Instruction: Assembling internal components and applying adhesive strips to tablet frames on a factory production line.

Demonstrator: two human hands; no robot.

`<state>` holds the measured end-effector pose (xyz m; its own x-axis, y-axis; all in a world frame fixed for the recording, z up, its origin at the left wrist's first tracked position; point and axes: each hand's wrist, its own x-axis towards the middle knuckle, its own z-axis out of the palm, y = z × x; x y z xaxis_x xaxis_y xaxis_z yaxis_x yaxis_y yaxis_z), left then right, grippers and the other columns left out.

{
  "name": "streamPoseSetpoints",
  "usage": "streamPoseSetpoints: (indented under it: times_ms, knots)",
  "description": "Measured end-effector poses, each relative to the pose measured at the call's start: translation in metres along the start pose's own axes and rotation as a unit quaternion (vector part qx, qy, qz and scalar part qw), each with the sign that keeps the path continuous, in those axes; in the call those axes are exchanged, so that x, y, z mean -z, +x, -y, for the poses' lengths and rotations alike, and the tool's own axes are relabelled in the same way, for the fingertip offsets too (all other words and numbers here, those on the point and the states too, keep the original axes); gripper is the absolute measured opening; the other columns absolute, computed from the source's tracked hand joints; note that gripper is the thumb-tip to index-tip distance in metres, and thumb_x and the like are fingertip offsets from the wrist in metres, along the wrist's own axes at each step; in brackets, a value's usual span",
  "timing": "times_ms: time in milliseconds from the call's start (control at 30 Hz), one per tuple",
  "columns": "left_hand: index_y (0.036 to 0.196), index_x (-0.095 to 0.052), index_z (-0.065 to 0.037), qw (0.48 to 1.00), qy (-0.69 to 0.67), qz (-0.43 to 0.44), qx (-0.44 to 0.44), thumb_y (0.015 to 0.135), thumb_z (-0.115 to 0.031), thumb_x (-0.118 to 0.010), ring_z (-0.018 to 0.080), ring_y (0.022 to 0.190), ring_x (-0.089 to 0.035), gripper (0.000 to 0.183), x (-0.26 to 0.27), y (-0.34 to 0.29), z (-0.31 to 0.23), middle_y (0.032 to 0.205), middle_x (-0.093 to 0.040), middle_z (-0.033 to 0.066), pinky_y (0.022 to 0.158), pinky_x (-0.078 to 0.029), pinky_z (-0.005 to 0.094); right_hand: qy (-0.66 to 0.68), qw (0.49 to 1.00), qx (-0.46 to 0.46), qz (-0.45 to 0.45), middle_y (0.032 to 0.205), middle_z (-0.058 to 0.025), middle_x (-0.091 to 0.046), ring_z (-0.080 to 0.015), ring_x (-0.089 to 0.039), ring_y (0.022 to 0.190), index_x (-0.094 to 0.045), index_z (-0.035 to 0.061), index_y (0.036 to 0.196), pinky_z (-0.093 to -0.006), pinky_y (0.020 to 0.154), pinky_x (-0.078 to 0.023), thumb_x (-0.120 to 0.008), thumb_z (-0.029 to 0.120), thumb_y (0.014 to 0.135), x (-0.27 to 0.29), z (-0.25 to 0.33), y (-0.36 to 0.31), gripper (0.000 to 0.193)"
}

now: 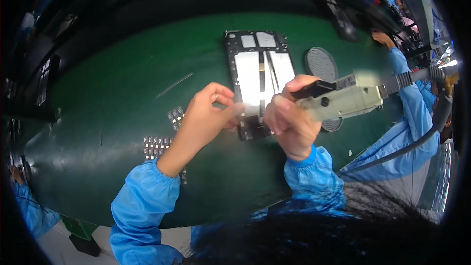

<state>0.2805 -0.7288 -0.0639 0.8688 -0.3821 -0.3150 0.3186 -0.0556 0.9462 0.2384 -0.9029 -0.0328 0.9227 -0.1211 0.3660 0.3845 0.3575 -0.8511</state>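
Observation:
An opened tablet (248, 71), dark-framed with white battery panels inside, lies on the green table. At its left edge my left hand (211, 110) is closed, thumb and fingers pinched together; I cannot make out whether anything is between them. Over the tablet's lower right side, my right hand (294, 118) is wrapped round a cream hand tool (346, 100), which looks like an air gun. This tool has a black lever and a ribbed grey hose at its right end. Its front end is hidden by my fingers. A bright patch of light falls on the panels between my hands.
Small parts in rows (157, 145) lie beside my left forearm. A thin stick (174, 85) rests farther up. Two round ridged grey discs (321, 64) sit right of the tablet, one partly behind the tool. A thick hose (422, 140) curves down on the right, near a co-worker's sleeve (414, 108).

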Motion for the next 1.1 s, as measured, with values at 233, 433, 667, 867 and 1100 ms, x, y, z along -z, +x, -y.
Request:
streamPoseSetpoints:
  times_ms: [233, 433, 667, 867, 1100]
  knots:
    - [0.105, -0.05, 0.004, 1.0, -0.007, -0.011, -0.022, 0.084, -0.01, -0.072, 0.016, 0.069, -0.069, 0.034, 0.009, -0.002, 0.001, 0.085, -0.064, 0.009, 0.056, -0.055, 0.0252, -0.075, 0.997, -0.02, -0.015, 0.058, -0.0019, -0.039, -0.0108, -0.037, 0.041, -0.044, 0.0047, 0.11, -0.0277, 0.039, -0.032, -0.055, 0.0, 0.087, -0.028, -0.025, 0.007, 0.025]
    - [0.106, -0.051, 0.003, 1.0, -0.018, 0.006, -0.011, 0.085, -0.008, -0.07, 0.0169, 0.071, -0.069, 0.031, 0.011, -0.006, -0.006, 0.088, -0.063, 0.009, 0.059, -0.056, 0.0266, -0.12, 0.992, 0.008, -0.042, 0.061, -0.0009, -0.038, -0.0091, -0.034, 0.042, -0.045, 0.0057, 0.11, -0.0262, 0.039, -0.032, -0.055, 0.002, 0.088, -0.035, -0.022, 0.012, 0.025]
    - [0.107, -0.051, 0.002, 1.0, -0.014, 0.022, -0.004, 0.086, -0.008, -0.07, 0.0162, 0.073, -0.069, 0.03, 0.01, -0.01, -0.016, 0.091, -0.06, 0.0081, 0.062, -0.057, 0.0262, -0.136, 0.99, 0.018, -0.027, 0.061, -0.001, -0.039, -0.0089, -0.034, 0.043, -0.045, 0.0044, 0.111, -0.0259, 0.039, -0.032, -0.054, 0.001, 0.087, -0.04, -0.014, 0.015, 0.025]
    - [0.101, -0.053, 0.007, 0.999, -0.028, -0.009, -0.027, 0.083, -0.006, -0.07, 0.0197, 0.066, -0.07, 0.028, 0.008, -0.011, -0.015, 0.083, -0.067, 0.0147, 0.056, -0.053, 0.0284, -0.118, 0.992, -0.011, -0.041, 0.061, -0.0014, -0.039, -0.0092, -0.034, 0.042, -0.046, 0.0047, 0.111, -0.0261, 0.039, -0.031, -0.054, 0.001, 0.088, -0.043, -0.009, 0.015, 0.025]
    - [0.101, -0.053, 0.007, 1.0, -0.014, -0.008, -0.026, 0.083, -0.005, -0.071, 0.0198, 0.066, -0.07, 0.029, 0.007, -0.015, -0.015, 0.082, -0.067, 0.0143, 0.056, -0.053, 0.0281, -0.086, 0.995, -0.024, -0.036, 0.06, -0.0013, -0.038, -0.0098, -0.034, 0.041, -0.045, 0.0051, 0.11, -0.0262, 0.039, -0.031, -0.054, 0.002, 0.089, -0.044, -0.01, 0.009, 0.023]
